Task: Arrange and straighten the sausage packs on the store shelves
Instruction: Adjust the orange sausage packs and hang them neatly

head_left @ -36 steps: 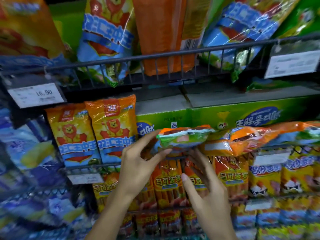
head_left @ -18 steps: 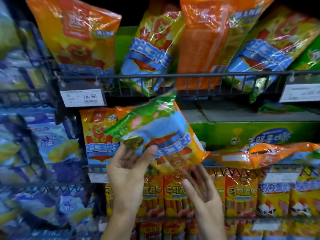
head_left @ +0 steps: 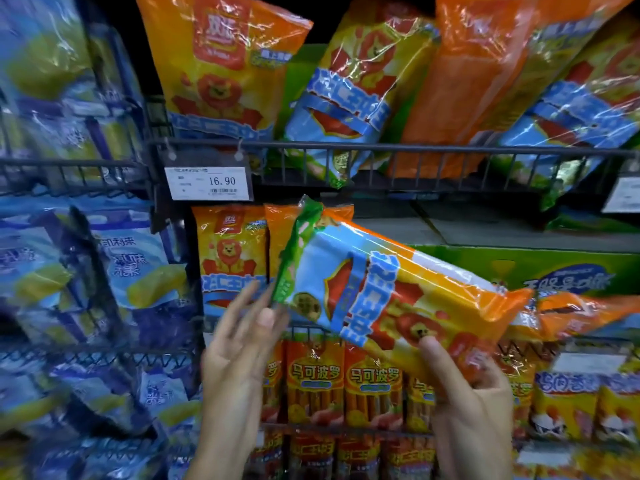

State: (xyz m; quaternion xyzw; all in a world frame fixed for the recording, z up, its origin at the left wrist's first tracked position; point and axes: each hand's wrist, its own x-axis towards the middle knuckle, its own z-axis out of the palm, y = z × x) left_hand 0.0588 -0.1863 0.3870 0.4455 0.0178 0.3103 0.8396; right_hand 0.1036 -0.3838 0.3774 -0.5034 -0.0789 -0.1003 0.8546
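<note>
The right hand (head_left: 467,393) grips the lion-printed sausage pack (head_left: 381,292) sideways by its orange end, apparently to turn it upright, while the left hand (head_left: 239,358) steadies its green end with straight, spread fingers.

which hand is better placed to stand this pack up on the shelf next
Right, probably. The right hand grips the sausage pack with its thumb on the front, while the left hand only touches the green end.

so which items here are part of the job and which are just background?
In the job:
held pack, right hand gripping it
left hand, at its green end
upright lion packs
leaning packs above

Background:
price tag
green box
blue bags
</note>
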